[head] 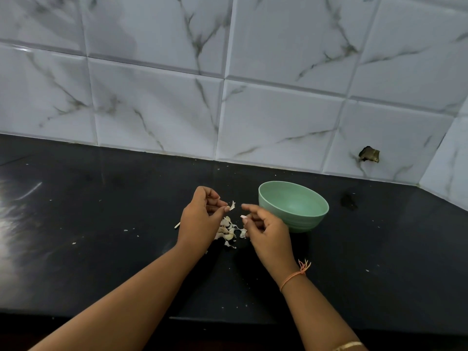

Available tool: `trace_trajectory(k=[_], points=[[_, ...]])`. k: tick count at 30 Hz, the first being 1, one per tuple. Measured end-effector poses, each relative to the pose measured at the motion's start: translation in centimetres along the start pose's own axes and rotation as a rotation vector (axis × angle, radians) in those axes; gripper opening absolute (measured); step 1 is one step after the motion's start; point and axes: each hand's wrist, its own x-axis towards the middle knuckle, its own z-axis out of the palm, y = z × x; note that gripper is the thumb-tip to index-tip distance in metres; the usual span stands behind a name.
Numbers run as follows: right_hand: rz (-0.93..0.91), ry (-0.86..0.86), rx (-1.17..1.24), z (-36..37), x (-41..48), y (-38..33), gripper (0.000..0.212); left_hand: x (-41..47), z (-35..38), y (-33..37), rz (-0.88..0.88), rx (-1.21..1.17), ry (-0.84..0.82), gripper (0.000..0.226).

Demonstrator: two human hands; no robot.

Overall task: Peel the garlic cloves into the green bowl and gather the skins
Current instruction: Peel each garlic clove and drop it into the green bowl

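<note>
- Skin flake (232, 205), thin and whitish, pinched between thumb tip and forefinger tip of left hand (200, 219); other fingers curled in toward the palm.
- Right hand (266, 229) pinches a small garlic clove (244, 217) between thumb and finger. Only the clove's pale pinkish tip shows, the rest is hidden by the fingers. Forefinger sticks out toward the left hand.
- Hands face each other, close, not touching; the flake sits in the gap, nearer the left fingertips.
- Garlic pile (228, 230), cloves and loose skins mixed, lies on black countertop (101, 249) below and between both hands, partly hidden by the left hand. Cannot tell peeled from unpeeled.
- Green bowl (304, 222) stands upright on the countertop just beyond the right hand, on its outer side. The hand overlaps the bowl's near wall in view; cannot tell if they touch.
- Small pale stem piece (177, 225) lies just beside the left hand, on its outer side.
- Tiny white skin specks (74, 243) scattered on the countertop around both forearms.
- Orange thread band (295, 274) on right wrist; gold bangle (348, 345) further up that forearm.
- Marble-look tiled wall (278, 110) beyond the hands; broken hole (369, 154) in a tile, well past the bowl on the right-hand side.
</note>
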Motion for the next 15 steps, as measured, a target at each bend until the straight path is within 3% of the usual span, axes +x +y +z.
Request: trace_trajectory(k=[9,15], points=[[-0.046,0.006,-0.137,-0.6,0.7,-0.6,0.009,0.1,-0.1,0.0,-0.014,-0.006,0.003,0.031],[-0.426,0.255,-0.369,-1.6,1.4,-2.5,0.010,0.3,0.0,-0.1,-0.036,-0.016,0.000,0.030]])
